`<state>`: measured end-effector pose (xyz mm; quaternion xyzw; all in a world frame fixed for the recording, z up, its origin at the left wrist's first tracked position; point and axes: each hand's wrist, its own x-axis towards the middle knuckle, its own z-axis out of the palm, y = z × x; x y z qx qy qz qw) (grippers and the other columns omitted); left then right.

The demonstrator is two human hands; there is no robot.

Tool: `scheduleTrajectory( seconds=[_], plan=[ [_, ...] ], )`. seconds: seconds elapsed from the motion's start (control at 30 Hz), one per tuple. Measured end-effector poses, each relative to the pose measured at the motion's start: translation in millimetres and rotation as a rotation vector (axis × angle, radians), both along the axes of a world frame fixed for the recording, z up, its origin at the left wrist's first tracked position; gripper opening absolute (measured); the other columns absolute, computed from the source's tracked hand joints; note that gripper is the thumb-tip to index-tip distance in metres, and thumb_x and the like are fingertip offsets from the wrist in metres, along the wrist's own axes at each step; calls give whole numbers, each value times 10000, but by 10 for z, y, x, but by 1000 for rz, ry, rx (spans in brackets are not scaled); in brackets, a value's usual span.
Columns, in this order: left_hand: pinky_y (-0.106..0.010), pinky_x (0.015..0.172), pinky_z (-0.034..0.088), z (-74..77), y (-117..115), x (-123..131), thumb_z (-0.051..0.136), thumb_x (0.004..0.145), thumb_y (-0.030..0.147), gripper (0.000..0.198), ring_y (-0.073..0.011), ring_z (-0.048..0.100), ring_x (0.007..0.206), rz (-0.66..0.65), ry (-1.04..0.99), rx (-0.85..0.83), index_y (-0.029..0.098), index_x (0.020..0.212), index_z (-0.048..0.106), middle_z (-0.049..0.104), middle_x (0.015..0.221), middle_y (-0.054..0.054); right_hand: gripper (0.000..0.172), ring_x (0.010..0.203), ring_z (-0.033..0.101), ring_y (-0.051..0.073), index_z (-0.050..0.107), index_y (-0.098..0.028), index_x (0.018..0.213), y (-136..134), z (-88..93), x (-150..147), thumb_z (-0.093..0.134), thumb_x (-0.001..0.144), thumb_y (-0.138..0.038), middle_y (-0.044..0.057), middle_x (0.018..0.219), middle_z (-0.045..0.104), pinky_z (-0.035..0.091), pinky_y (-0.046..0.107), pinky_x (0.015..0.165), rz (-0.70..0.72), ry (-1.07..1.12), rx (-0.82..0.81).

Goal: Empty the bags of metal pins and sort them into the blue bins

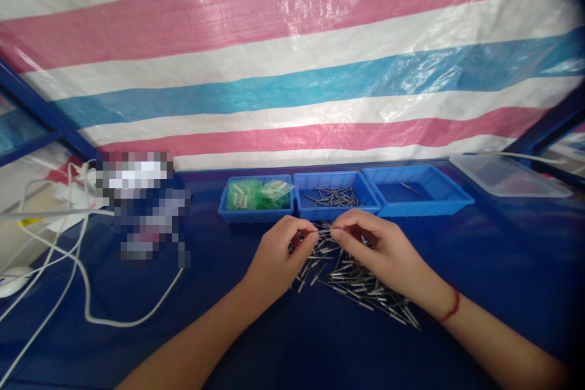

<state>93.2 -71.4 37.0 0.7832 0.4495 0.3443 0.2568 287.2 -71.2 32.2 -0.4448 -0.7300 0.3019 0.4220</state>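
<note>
Striped sheet [292, 49], filling the upper frame in broad bands of white, blue and a pink that I would call raspberry; dark blue bar [34, 100], left edge; tabletop [320, 353], plain deep blue, lower frame; bins [256, 216], brighter blue, centre; packets [247, 193], green and white, left of centre; metal pins [361, 280], silvery grey, lower centre; cables [116, 323], white, lower left; bracelet [454, 306], dark red, lower right.

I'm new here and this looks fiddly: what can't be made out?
All in the head view:
What, if anything, the left hand and right hand pinch: too small.
Part of the rod pile: hidden behind both hands.
Things at left: masked by pixelation.
Mouse: cut off by the left edge.
Green packets' contents: blurred.
</note>
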Motion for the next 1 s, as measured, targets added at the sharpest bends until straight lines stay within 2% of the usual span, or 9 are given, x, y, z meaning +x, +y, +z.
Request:
scheduleTrajectory(
  seconds=[0.1,0.23,0.37,0.43,0.53,0.63,0.83,1.0],
  plan=[
    [-284,762,418,-28,-3,1,527,902,268,146,-155,560,836,-7,72,38,176,989,597,628,893,-28,188,720,584,167,633,-210,840,58,4,87,556,868,-379,25,784,638,467,284,623,-69,-2,41],
    [-334,822,372,-34,-40,6,525,906,298,175,-183,535,928,-92,237,107,228,1012,645,637,987,-31,196,706,591,179,629,-224,816,202,42,364,552,863,-398,27,804,657,456,301,626,-335,-81,151],
    [-368,839,324,-65,-88,8,602,846,430,251,-214,497,1020,-203,344,186,276,1033,667,625,1064,-30,228,660,581,208,639,-211,803,370,57,695,532,860,-405,60,773,663,440,348,642,-627,-319,191],
    [-378,843,304,-98,-103,5,623,813,491,305,-225,477,1050,-264,380,221,286,1034,666,615,1099,-23,225,689,584,225,657,-182,826,431,45,795,540,851,-373,88,806,677,436,363,665,-663,-461,221],
    [-376,840,285,-141,-115,4,606,830,494,287,-217,462,1063,-320,429,248,292,1026,661,609,1108,-5,218,724,585,227,668,-148,901,455,30,816,558,831,-323,106,853,684,433,354,672,-656,-523,271],
    [-366,832,274,-162,-121,17,565,885,418,198,-195,461,1042,-328,444,271,294,1008,658,626,1061,12,206,744,580,221,655,-179,932,399,35,716,546,840,-327,80,860,677,438,355,698,-626,-483,321],
    [-356,794,267,-166,-125,60,509,931,318,164,-169,481,943,-268,479,368,246,892,651,663,923,23,120,849,588,221,629,-220,872,216,52,403,531,867,-289,42,881,673,448,372,789,-384,-400,439],
    [-361,781,258,-199,-122,66,536,919,253,99,-164,492,913,-256,527,450,258,912,635,663,894,21,73,878,582,209,621,-204,869,102,58,207,549,864,-219,45,893,660,447,366,815,-219,-346,462]
  ],
)
